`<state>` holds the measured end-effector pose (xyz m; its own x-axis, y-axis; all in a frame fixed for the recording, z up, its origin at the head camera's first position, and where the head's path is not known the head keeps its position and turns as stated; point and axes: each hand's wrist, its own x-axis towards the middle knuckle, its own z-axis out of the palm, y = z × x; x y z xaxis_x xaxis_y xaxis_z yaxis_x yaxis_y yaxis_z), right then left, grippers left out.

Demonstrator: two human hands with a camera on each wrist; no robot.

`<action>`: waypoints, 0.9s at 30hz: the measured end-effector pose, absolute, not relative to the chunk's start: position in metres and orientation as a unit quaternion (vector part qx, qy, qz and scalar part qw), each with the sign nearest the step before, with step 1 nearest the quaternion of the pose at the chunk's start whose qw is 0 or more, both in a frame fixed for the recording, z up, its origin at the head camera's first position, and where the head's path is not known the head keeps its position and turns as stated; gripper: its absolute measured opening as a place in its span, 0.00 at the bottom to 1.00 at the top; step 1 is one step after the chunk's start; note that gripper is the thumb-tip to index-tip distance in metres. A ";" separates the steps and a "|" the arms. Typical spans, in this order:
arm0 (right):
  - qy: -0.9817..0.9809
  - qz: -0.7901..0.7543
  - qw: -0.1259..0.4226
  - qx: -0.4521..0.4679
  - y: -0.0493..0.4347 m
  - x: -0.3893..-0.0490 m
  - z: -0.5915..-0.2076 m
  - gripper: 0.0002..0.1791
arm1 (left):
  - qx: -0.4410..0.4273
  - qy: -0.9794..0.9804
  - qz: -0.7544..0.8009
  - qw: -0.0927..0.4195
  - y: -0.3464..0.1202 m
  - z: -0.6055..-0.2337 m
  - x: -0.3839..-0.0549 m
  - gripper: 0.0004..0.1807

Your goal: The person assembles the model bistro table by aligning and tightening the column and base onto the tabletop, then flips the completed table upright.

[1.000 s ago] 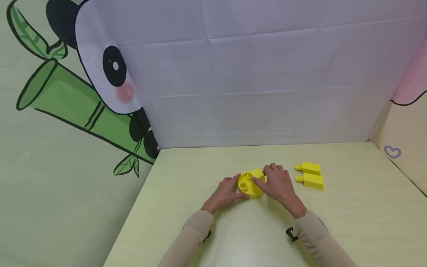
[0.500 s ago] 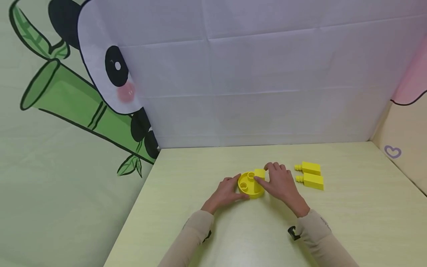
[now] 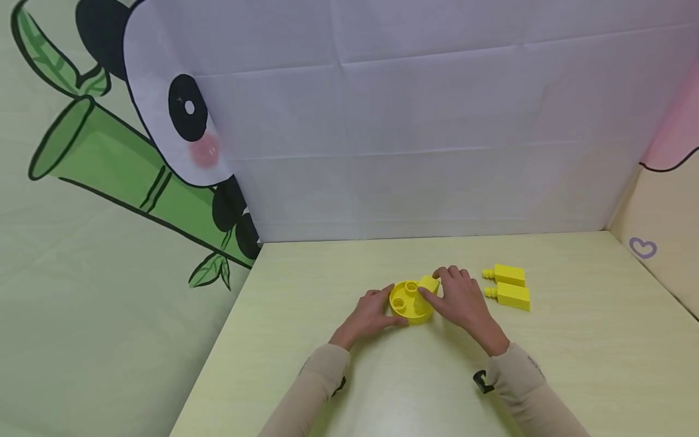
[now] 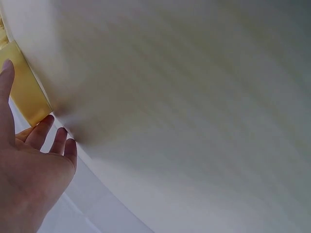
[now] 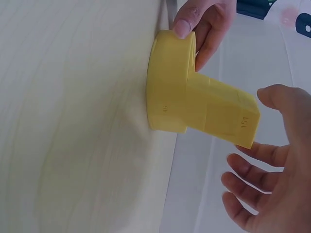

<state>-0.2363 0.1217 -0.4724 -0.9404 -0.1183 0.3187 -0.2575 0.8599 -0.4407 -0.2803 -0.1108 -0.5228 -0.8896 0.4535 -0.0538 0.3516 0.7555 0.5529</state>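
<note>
My left hand (image 3: 367, 314) holds a round yellow base (image 3: 411, 317) on the table, its fingers and thumb around the near-left rim. Two raised round sockets show inside the base. At the right side of the base a yellow rectangular block (image 3: 429, 283) stands up out of it, tilted outward in the right wrist view. My right hand (image 5: 279, 167) has its thumb and index finger at opposite corners of the block's free end, the other fingers loosely bent. Whatever joins block and base is hidden. In the left wrist view the base (image 4: 30, 92) lies between thumb and fingertips.
Two more yellow blocks (image 3: 510, 275) with ridged pegs lie side by side to the right of my right hand. The pale wooden table (image 3: 317, 267) meets a white cloth backdrop (image 3: 415, 194) behind. A panda and bamboo print covers the left cloth.
The block has turned, its top first squaring up and then standing at an angle again. My right hand has shifted slightly right with it. The left hand and the base stay put.
</note>
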 end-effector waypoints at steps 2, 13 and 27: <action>-0.954 0.247 0.140 0.100 0.123 -0.238 -0.471 0.24 | 0.214 0.932 0.276 0.092 -0.110 -0.522 -0.281 0.53; -0.954 0.233 0.125 0.140 0.134 -0.244 -0.466 0.28 | 0.211 0.932 0.282 0.090 -0.103 -0.520 -0.285 0.53; -0.958 0.206 0.135 0.146 0.138 -0.238 -0.464 0.26 | 0.206 0.933 0.281 0.089 -0.104 -0.519 -0.283 0.53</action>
